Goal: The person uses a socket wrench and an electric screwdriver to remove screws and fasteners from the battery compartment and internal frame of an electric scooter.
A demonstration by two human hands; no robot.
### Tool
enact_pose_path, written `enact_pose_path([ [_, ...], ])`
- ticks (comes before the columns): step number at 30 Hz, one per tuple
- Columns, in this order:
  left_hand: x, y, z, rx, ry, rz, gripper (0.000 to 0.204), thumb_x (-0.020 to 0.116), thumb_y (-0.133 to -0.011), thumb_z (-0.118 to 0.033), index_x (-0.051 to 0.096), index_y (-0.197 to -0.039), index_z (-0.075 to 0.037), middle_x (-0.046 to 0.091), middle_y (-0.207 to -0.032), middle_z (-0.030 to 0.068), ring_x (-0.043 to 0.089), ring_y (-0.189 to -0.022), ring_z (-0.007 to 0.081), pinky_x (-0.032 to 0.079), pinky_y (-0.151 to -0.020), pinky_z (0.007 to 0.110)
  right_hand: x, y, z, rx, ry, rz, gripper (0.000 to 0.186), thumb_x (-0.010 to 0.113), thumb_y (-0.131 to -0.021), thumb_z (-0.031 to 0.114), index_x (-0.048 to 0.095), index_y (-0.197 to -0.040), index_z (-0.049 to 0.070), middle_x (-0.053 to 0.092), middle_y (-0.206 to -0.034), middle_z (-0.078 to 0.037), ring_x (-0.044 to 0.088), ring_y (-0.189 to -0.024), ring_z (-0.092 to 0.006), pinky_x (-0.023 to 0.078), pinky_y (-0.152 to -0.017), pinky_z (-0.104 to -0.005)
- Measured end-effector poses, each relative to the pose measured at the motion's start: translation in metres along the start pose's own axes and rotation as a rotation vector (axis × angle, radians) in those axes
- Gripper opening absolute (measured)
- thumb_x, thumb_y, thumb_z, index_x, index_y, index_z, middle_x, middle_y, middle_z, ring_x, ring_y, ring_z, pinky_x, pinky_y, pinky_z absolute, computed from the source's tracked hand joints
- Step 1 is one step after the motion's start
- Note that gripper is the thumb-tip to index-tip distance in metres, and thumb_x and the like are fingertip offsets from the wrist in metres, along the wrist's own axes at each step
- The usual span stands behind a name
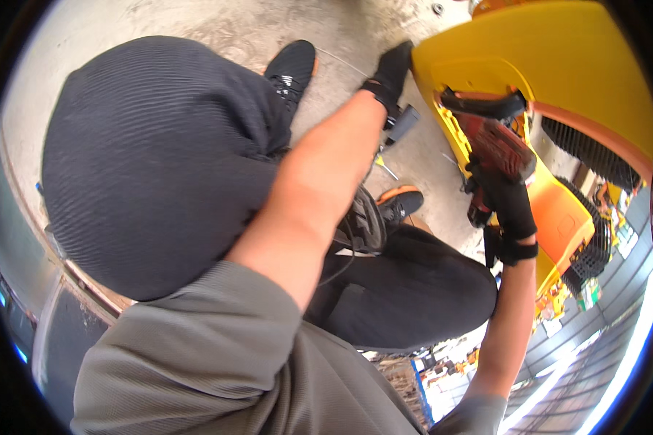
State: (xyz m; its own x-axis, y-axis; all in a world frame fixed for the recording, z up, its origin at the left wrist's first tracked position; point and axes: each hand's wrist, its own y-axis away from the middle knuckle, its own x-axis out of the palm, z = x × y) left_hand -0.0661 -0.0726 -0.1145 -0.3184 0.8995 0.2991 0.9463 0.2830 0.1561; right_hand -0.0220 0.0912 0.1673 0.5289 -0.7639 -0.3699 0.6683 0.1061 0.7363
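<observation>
My right hand [502, 197], in a black glove with a wrist strap, is closed around the grip of a red and black cordless power drill [506, 151]. The drill's front end points into an opening in a large yellow machine cover [544, 47], by a curved black part [482, 106]; its tip cannot be made out. My left hand [393, 72], also in a black glove, reaches to the left edge of the cover. Its fingers look stretched out against that edge, though dark and poorly defined.
A grey-black tool [403, 125] and a yellow-handled screwdriver [383, 164] show beside my left forearm. My bent knees and black shoes [292, 76] take up the floor on the left. Black ribbed grilles [588, 148] and an orange-yellow panel [559, 217] stand at right.
</observation>
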Motion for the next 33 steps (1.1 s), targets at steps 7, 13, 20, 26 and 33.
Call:
enact_pose_path([
  [7,0.003,-0.062,0.024,-0.343,0.82,0.234,0.034,0.049,-0.095,-0.028,0.061,-0.11,0.0,0.066,-0.106,0.0124,0.062,-0.096,0.0215,0.05,-0.083,0.034,-0.003,-0.009,-0.004,-0.048,-0.037,0.015,0.022,0.068,-0.08,0.009,0.058,-0.099,0.002,0.06,-0.08,-0.003,0.057,-0.064,-0.0111,0.046,-0.056,-0.0255],
  [13,0.01,-0.043,0.001,-0.452,0.77,0.027,0.027,0.053,-0.092,-0.023,0.065,-0.102,-0.001,0.067,-0.096,0.0117,0.063,-0.087,0.0192,0.05,-0.08,0.032,-0.004,-0.009,-0.011,-0.053,-0.043,0.013,0.022,0.068,-0.081,0.011,0.058,-0.098,0.002,0.059,-0.074,-0.002,0.056,-0.061,-0.0113,0.045,-0.054,-0.0263],
  [20,0.008,-0.036,-0.011,-0.339,0.437,-0.036,0.024,0.049,-0.093,-0.022,0.065,-0.099,-0.005,0.068,-0.092,0.0089,0.064,-0.08,0.0183,0.05,-0.072,0.03,-0.004,-0.011,-0.02,-0.036,-0.063,0.031,0.023,0.067,-0.08,0.013,0.058,-0.099,0.003,0.058,-0.072,-0.002,0.055,-0.06,-0.0112,0.044,-0.053,-0.0266],
  [26,0.002,-0.035,-0.01,-0.2,0.347,0.025,0.026,0.047,-0.095,-0.022,0.064,-0.099,-0.003,0.068,-0.092,0.0108,0.064,-0.081,0.0192,0.051,-0.073,0.031,-0.001,-0.009,-0.016,-0.051,0.033,0.032,0.021,0.066,-0.082,0.014,0.059,-0.099,0.004,0.058,-0.072,-0.001,0.054,-0.06,-0.01,0.044,-0.054,-0.0254],
  [33,0.005,-0.038,-0.025,-0.36,0.629,0.023,0.03,0.051,-0.094,-0.026,0.064,-0.105,-0.001,0.068,-0.096,0.0123,0.065,-0.085,0.0212,0.051,-0.076,0.031,-0.004,-0.01,-0.018,0.017,0.048,0.01,0.025,0.069,-0.078,0.014,0.06,-0.099,0.003,0.058,-0.07,0.0,0.053,-0.058,-0.0084,0.043,-0.051,-0.0254],
])
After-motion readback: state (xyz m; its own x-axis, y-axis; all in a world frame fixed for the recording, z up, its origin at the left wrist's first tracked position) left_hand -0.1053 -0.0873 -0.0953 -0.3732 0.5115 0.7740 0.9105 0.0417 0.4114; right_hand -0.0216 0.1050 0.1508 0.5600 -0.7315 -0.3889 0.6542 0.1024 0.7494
